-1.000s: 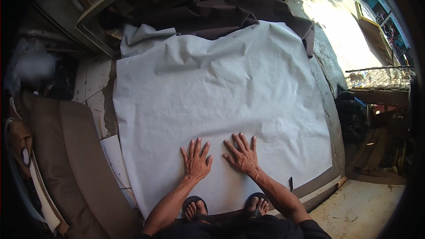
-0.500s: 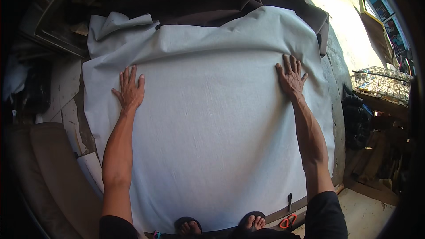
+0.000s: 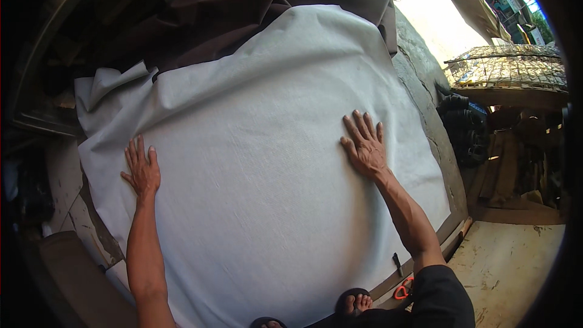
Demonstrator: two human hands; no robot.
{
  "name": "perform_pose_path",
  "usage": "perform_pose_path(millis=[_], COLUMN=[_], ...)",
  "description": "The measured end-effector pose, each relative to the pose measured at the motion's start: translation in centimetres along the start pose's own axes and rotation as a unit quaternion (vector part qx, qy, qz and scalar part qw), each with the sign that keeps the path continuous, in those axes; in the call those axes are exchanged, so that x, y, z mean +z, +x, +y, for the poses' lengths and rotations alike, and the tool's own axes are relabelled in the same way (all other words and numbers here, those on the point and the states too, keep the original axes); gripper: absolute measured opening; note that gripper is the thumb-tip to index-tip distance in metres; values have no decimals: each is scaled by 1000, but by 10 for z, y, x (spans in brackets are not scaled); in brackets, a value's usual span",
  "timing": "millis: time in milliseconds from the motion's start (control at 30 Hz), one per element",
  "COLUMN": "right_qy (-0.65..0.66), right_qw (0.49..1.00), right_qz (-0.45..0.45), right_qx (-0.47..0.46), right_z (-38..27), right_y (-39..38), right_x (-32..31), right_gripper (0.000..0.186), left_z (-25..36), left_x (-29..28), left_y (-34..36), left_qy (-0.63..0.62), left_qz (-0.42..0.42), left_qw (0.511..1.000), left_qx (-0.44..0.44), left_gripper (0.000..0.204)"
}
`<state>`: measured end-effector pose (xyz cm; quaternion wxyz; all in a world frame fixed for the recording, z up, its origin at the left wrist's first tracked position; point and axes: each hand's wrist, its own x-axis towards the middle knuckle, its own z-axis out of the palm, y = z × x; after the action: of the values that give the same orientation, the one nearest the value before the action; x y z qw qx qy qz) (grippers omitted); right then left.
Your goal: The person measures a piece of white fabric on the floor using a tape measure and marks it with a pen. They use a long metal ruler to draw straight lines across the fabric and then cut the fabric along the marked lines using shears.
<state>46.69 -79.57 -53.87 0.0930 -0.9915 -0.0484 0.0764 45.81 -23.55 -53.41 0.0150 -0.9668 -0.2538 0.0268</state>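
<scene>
A large pale grey sheet (image 3: pixel 261 206) of fabric or vinyl covers the floor beneath me, flattened in the middle, with folds along its far edge and sides. My left hand (image 3: pixel 142 170) lies spread on its left part, palm down. My right hand (image 3: pixel 366 150) presses flat on the right part, fingers apart, beside a long soft crease. A dark brown sheet (image 3: pixel 231 18) is bunched behind the pale one. A black pen-like object (image 3: pixel 396 264) and orange-handled scissors (image 3: pixel 402 290) lie at the near right edge, by my sandalled feet (image 3: pixel 358 302).
Brown padded material (image 3: pixel 73 267) lies at lower left. A worn board (image 3: pixel 504 267) is at lower right, below a wire grid (image 3: pixel 504 61) and black rolled bundles (image 3: pixel 463 130). A metal frame (image 3: pixel 42 12) stands at upper left; sunlit pavement (image 3: pixel 419 0) shows beyond the upper right.
From close together near my feet, both hands moved outward and away from me, smoothing the sheet. Over the last half second the view turned and both hands now appear lower in it.
</scene>
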Motion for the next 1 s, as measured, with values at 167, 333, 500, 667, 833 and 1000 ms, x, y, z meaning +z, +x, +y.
perform_pose_path(millis=[167, 333, 500, 667, 833, 1000], right_qy=[-60, 10, -18, -25, 145, 33], right_qw=[981, 996, 986, 967, 967, 964], right_qz=[81, 66, 36, -5, 71, -100], right_qx=[167, -56, 163, 254, 197, 244], right_z=[113, 51, 140, 183, 123, 79], right_y=[41, -61, -151, -128, -237, -377], right_x=[-29, -17, -12, -39, -50, -37], right_gripper=[60, 58, 58, 61, 35, 41], left_z=[15, -11, 15, 11, -1, -71], left_x=[15, -5, 1, -10, -42, -45], left_y=[3, 11, 7, 18, -99, -405], left_qy=[-22, 8, 13, 28, -178, -195], left_qz=[-24, -36, -83, -131, 55, -14], left_qw=[999, 999, 996, 991, 965, 975], left_qx=[16, -12, 2, -26, 185, 104], left_gripper=[59, 60, 62, 61, 48, 43])
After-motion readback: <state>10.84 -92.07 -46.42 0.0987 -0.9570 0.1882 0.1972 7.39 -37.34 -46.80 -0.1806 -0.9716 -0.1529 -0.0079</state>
